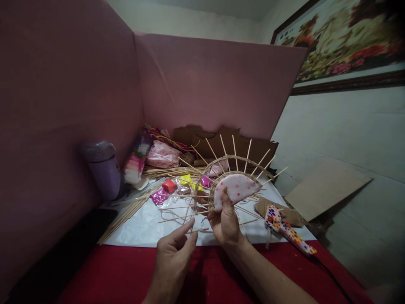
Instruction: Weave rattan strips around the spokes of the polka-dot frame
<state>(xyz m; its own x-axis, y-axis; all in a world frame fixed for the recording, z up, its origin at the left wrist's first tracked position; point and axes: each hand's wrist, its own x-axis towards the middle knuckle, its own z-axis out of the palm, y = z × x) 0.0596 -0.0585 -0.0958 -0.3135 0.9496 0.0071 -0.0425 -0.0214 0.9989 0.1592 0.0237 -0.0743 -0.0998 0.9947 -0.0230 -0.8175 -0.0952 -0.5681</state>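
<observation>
My right hand grips a half-woven basket: a pink dotted fabric centre with thin wooden spokes fanning out and a cane band woven round them. It is held upright above a white sheet. My left hand is just left of it, fingers together, pinching the end of one thin spoke stick.
A floral-covered glue gun with a black cord lies right of the basket. Loose sticks, coloured packets, pink cloth and a purple cup sit behind. Pink boards wall the back and left; a red cloth covers the table front.
</observation>
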